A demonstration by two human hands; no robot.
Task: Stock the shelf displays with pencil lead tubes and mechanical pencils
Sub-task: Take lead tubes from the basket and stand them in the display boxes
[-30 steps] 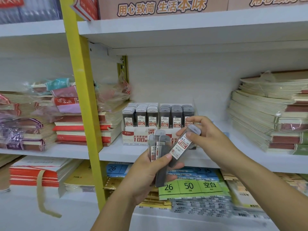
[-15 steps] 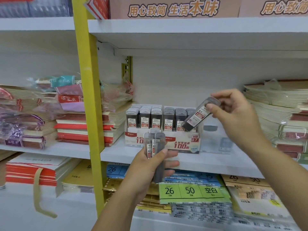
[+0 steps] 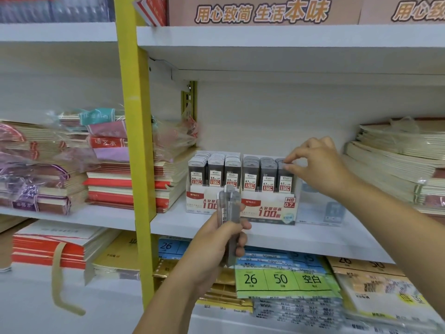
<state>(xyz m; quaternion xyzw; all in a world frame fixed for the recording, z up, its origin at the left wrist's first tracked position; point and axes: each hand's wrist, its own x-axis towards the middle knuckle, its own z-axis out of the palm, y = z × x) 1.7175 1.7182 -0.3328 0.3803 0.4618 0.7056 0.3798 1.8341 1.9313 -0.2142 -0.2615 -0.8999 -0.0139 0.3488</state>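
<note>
A white display box (image 3: 267, 210) stands on the middle shelf, filled with rows of grey pencil lead tubes (image 3: 250, 174) marked 0.5 and 0.7. My right hand (image 3: 317, 165) reaches over the box's right end, thumb and forefinger pinching the top of a lead tube (image 3: 285, 175) in the rightmost row. In front of the box my left hand (image 3: 216, 242) is shut on a small bundle of upright lead tubes (image 3: 228, 206). No mechanical pencils are in sight.
A yellow upright post (image 3: 134, 145) divides the shelving left of the box. Stacks of notebooks lie at the left (image 3: 115, 186) and right (image 3: 395, 165) of the shelf. A clear empty holder (image 3: 322, 208) sits right of the box. Paper packs (image 3: 284, 278) fill the shelf below.
My right hand carried one tube from the bundle up and to the right, then down into the rightmost row of the box. The left hand stayed in place with the bundle.
</note>
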